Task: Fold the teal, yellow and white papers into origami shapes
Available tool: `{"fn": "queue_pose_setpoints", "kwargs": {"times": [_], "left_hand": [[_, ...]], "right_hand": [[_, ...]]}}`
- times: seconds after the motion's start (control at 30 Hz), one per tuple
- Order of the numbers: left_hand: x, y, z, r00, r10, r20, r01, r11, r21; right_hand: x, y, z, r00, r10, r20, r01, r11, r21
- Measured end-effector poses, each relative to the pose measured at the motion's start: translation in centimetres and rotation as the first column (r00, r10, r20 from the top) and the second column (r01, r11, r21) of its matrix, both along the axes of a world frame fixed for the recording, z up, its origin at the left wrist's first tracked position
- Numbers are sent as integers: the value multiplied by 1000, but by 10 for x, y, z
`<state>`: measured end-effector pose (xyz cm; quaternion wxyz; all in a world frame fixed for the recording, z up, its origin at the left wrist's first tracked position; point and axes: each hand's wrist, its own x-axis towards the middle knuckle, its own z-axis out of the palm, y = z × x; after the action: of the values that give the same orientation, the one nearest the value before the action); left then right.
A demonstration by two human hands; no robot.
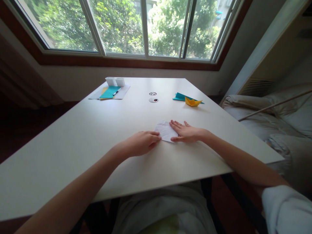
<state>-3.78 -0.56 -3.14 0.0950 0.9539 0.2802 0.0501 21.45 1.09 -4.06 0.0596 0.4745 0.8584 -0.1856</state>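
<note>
A small folded sheet of white paper [165,129] lies flat on the white table [102,136], with crease lines across it. My left hand [143,142] is at its left corner, fingers together and thumb and fingertips closed on the edge. My right hand [186,131] rests flat over the paper's right side, fingers stretched out and thumb apart, covering that edge. Beyond my right hand sit a yellow paper boat [192,102] and a teal folded paper plane [180,96], the boat in front of the plane.
At the far left are white paper sheets [125,92], a teal sheet [109,92] over a yellow one, a dark pen [116,92] and two small white containers [120,82]. Two round items [153,100] lie mid-table. A covered sofa [258,110] stands to the right, beyond the table edge.
</note>
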Motion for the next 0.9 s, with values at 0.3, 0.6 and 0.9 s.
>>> {"fn": "queue_pose_setpoints", "kwargs": {"times": [0.3,0.6,0.9], "left_hand": [[2,2,0,995,-96,33,98,994,-57],[3,-4,3,992,-117,48,123,985,-125],[3,-4,7,995,-97,-18,94,988,-121]], "right_hand": [[-15,-5,0,968,232,-95,-214,963,164],[-15,0,-7,965,231,-124,-223,972,75],[15,22,-14,996,86,-31,-81,986,147]]}}
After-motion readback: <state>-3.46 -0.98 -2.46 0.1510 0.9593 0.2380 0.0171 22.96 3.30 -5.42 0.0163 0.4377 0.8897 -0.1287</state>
